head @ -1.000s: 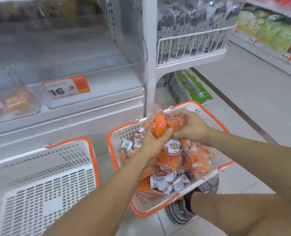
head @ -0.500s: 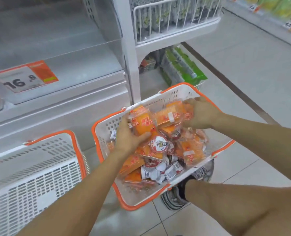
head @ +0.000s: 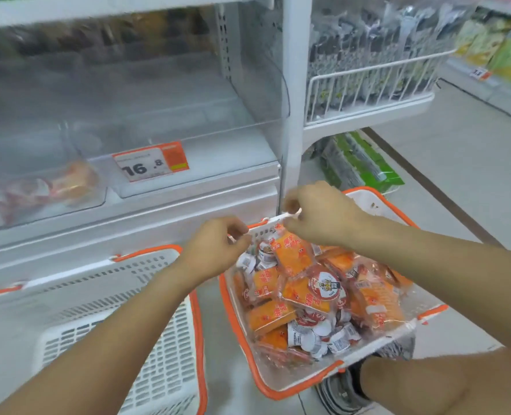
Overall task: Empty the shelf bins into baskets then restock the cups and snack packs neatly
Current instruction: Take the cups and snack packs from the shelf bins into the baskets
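A white basket with an orange rim [head: 303, 384] stands on the floor at the lower right. It is full of orange snack packs [head: 291, 259] and small sealed cups [head: 326, 286]. My left hand [head: 218, 245] and my right hand [head: 323, 218] are both at the basket's far edge. Their fingers are curled and pinch the white strip of that rim [head: 273, 220]. Neither hand holds a pack. The clear shelf bin [head: 194, 151] with the 16.8 price tag [head: 149, 161] looks empty. The bin to its left [head: 68, 187] holds a few blurred orange and red packs.
A second white basket with an orange rim [head: 199, 322] sits at the lower left, with nothing inside. A white shelf post [head: 291, 115] stands behind the hands. A wire rack of dark packs [head: 368, 82] and green packs [head: 362, 163] lie to the right. My shoe [head: 338, 393] is beside the full basket.
Both hands have let go of the orange packs, which now lie in the basket. The hands have moved up to the basket's far rim. The camera has tilted up toward the shelf.
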Motion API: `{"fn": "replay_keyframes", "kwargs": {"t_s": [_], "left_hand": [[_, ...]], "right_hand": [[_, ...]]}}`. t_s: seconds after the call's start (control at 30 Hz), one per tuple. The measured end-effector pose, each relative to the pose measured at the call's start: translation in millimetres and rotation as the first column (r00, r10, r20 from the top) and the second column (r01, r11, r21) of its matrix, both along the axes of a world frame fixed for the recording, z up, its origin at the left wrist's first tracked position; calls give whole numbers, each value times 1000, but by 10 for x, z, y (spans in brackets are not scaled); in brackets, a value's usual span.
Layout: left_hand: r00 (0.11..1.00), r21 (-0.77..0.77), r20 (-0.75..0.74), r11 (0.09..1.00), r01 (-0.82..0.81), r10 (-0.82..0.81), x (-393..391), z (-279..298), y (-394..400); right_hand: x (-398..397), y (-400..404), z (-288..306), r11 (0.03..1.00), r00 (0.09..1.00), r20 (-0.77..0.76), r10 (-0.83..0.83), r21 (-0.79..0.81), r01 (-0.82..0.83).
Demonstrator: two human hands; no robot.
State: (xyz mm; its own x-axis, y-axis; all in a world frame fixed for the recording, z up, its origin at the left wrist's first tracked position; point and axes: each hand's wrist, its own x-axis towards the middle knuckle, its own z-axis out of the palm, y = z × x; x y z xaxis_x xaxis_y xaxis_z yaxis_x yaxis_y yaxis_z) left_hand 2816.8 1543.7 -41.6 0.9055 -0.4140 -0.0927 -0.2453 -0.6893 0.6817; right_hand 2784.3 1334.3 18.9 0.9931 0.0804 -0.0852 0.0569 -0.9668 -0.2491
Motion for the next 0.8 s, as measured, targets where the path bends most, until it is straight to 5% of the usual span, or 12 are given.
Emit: {"fn": "replay_keyframes", "kwargs": {"t_s": [0.2, 0.37, 0.43, 0.57, 0.67, 0.8], "left_hand": [[998, -98, -4, 993, 66, -66, 131, 1193, 1474], [919, -232, 264, 944, -234, 293, 593, 1773, 2662], [909, -160, 255, 942, -295, 329, 956, 1727, 3005], [987, 334, -46, 934, -131, 155, 1516, 1458, 3345], [919, 383, -357, 924, -20, 168, 1658, 1322, 3309], [892, 343, -446, 934, 99, 69, 1821, 1215, 3251]], "right_hand": [[293, 1516, 806, 878, 904, 349, 246, 315, -360], [875, 2638, 1337, 757, 768, 419, 485, 239, -608], [1266, 3023, 1394, 776, 770, 285, 571, 119, -620], [2090, 3564, 1117, 787, 803, -122, 583, -161, -596], [2489, 3730, 866, 740, 782, -374, 498, -286, -609], [2879, 3652, 756, 737, 800, -522, 294, -409, -538]]}}
